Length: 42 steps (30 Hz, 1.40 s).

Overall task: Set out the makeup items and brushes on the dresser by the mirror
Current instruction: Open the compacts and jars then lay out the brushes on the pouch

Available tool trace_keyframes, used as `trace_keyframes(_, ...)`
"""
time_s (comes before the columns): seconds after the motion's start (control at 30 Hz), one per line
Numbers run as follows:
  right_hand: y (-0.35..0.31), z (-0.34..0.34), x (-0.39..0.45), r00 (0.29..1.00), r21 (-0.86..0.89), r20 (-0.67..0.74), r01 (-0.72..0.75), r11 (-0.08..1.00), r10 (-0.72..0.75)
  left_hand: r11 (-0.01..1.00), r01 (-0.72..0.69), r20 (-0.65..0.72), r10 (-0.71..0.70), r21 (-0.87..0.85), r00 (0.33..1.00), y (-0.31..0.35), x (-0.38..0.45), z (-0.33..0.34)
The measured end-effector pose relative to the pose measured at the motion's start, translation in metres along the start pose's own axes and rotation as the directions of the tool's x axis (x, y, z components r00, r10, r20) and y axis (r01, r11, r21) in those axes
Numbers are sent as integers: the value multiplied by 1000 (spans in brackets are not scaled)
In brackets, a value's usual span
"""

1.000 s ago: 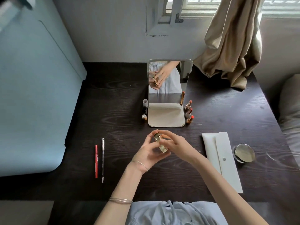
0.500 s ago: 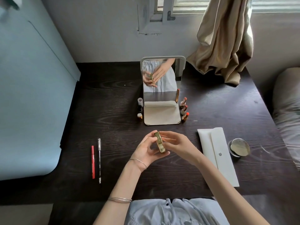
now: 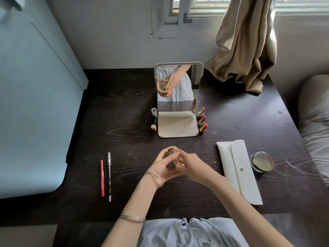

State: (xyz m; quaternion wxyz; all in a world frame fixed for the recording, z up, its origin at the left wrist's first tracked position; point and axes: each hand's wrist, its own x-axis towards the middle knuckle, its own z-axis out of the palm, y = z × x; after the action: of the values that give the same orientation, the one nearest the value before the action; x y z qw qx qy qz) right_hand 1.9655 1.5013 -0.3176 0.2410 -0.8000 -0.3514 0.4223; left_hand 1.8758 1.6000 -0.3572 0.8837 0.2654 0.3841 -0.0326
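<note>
Over the middle of the dark wooden dresser point(image 3: 124, 118), both my hands hold a small gold lipstick tube point(image 3: 173, 154). My left hand point(image 3: 162, 165) cups it from the left with curled fingers; my right hand point(image 3: 191, 165) grips its lower end. A standing mirror point(image 3: 179, 90) sits behind, reflecting the hands. Three open lipsticks point(image 3: 202, 120) stand in a row right of the mirror's base. Three small capped items point(image 3: 153, 118) stand left of it. A red pencil point(image 3: 102, 178) and a black pencil point(image 3: 109, 176) lie side by side at the left.
A white flat pouch point(image 3: 239, 170) lies at the right, with a round compact point(image 3: 262, 161) beside it. A beige curtain point(image 3: 247, 43) hangs onto the dresser's back right corner. A pale blue board point(image 3: 35, 104) leans along the left edge. Grey bedding point(image 3: 315, 125) lies at the far right.
The gold tube has stayed between both hands, with its top end turned slightly. My right hand has closed further round its lower end. The camera view shifted a little.
</note>
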Motion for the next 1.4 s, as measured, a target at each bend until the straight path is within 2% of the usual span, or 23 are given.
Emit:
trace_keyframes(0.1,-8,0,2,998,-49,31,-44,998,46,1000,-11,-27,11,-24,1000,-4,1,-2)
trace_keyframes(0.2,-17,8,6,989,-238,-2,-142,961,146,998,-16,-35,14,-68,999,-7,4,-4)
trace_keyframes(0.3,-19,14,1,997,-369,-57,-66,927,48,995,-6,1,7,-99,1000,-7,4,-6)
trace_keyframes(0.4,-19,9,-3,997,-374,-60,21,927,-47,996,3,55,2,-88,998,-6,-1,-7)
trace_keyframes(0.63,-15,-5,-1,995,-428,-101,-26,904,-19,988,77,267,-38,-136,963,0,-4,-23)
trace_keyframes(0.77,-10,-19,-1,995,-355,-93,1,935,-37,950,159,312,-70,-270,948,6,-4,-27)
trace_keyframes(0.83,-7,-23,-1,994,-264,-108,-20,964,-9,985,99,250,-61,-141,966,9,-4,-28)
trace_keyframes(0.9,-5,-26,0,992,-166,-121,-37,985,17,1000,26,120,-27,9,992,9,2,-32)
trace_keyframes(1.0,-7,-27,-1,993,-90,-115,-29,995,18,998,-60,122,58,13,991,4,2,-30)
trace_keyframes(1.13,-7,-28,1,990,-26,-126,-60,998,56,943,-208,54,201,258,978,0,8,-32)
trace_keyframes(1.4,-4,-32,6,989,164,-115,-68,984,87,960,-181,93,165,212,982,9,6,-41)
